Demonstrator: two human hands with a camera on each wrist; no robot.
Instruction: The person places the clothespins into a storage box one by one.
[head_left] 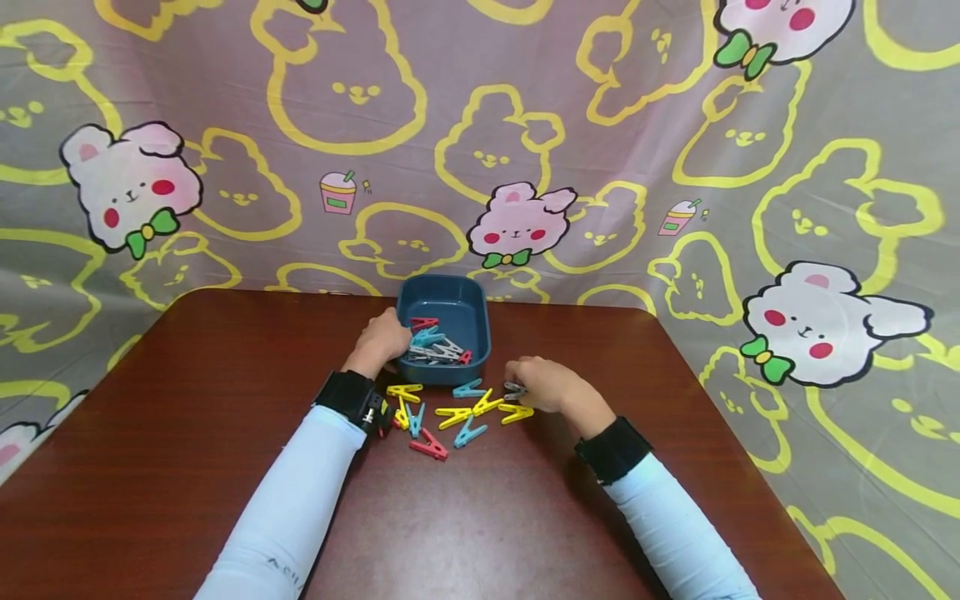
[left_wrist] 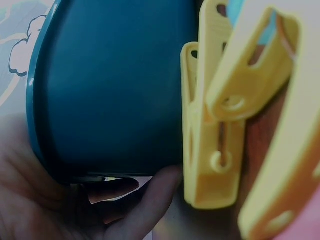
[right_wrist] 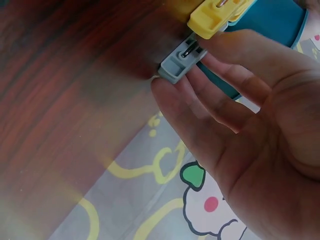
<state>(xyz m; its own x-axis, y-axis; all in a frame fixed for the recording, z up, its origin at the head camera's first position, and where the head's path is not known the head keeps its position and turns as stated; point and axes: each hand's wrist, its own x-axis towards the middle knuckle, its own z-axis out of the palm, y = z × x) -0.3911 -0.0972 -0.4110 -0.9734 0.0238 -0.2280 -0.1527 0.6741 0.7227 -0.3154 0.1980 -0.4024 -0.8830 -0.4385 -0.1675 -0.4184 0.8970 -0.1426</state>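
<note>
A dark blue plastic bin (head_left: 445,374) stands on the table with several red, blue and grey clothespins (head_left: 429,337) inside. My left hand (head_left: 384,336) grips its left side; in the left wrist view the fingers (left_wrist: 145,205) curl at the bin's wall. Just right of the bin, my right hand (head_left: 547,383) has its thumb and fingers around a grey clothespin (right_wrist: 181,61) lying on the table. A yellow clothespin (right_wrist: 215,17) lies close beside that one. In the head view the right fingertips are partly hidden.
Several loose clothespins lie before the bin, among them a red one (head_left: 429,446), a blue one (head_left: 470,432) and a yellow one (head_left: 516,413). The brown table (head_left: 450,533) meets a patterned cloth (head_left: 420,183) at its back edge.
</note>
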